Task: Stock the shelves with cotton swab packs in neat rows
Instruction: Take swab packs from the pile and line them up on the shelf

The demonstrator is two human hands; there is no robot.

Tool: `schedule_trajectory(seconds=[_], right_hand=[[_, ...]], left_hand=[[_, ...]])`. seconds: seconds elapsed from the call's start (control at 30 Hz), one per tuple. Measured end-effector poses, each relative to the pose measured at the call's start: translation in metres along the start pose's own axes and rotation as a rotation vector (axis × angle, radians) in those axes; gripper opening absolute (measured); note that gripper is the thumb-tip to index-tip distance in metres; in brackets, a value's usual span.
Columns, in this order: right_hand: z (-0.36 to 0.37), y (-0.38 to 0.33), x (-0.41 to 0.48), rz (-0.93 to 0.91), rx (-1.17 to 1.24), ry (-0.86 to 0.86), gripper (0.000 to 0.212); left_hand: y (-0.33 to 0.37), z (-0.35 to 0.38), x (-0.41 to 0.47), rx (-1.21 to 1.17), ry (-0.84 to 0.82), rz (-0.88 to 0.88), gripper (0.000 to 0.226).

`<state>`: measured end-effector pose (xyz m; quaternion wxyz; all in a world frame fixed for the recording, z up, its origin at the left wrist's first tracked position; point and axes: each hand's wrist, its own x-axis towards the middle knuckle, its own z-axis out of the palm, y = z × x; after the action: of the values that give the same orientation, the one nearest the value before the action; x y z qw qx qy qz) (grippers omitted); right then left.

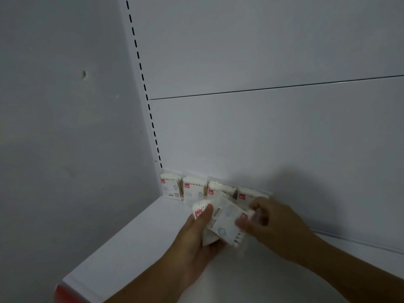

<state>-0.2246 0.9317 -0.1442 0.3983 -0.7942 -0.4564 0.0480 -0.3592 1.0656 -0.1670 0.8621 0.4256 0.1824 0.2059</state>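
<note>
Several white cotton swab packs with red labels stand in a row [188,190] against the back panel at the shelf's far left corner. My left hand [196,239] grips a small stack of packs [207,232] from below, thumb on top. My right hand [269,224] pinches one pack [227,217] lying tilted on top of that stack, just in front of the row. The rightmost pack of the row [247,194] is partly hidden behind my right hand.
The white shelf board [135,248] runs from the left side wall [65,149] to the right, with a red strip [65,294] on its front edge. A slotted upright [142,84] stands in the corner. The back panel [262,127] is plain white.
</note>
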Motion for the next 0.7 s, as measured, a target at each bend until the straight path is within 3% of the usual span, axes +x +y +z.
schedule_trajectory(seconds=[0.17,0.27,0.47,0.57,0.7], right_hand=[[0.001,-0.009,0.000,0.010,0.259,0.032,0.025],[-0.008,-0.019,0.010,-0.021,0.349,0.071,0.021],[0.003,-0.046,0.041,0.057,0.275,0.148,0.034],[0.018,-0.061,0.052,0.078,0.186,0.178,0.034],[0.034,-0.080,0.070,0.090,-0.031,0.206,0.024]], left_hand=[[0.020,-0.016,0.004,-0.088,-0.045,-0.163,0.042],[0.049,-0.045,0.008,-0.035,0.036,-0.104,0.044],[0.106,-0.100,0.025,0.181,0.078,0.039,0.041],[0.124,-0.121,0.039,0.320,0.047,0.137,0.036],[0.137,-0.139,0.061,0.504,0.146,0.250,0.028]])
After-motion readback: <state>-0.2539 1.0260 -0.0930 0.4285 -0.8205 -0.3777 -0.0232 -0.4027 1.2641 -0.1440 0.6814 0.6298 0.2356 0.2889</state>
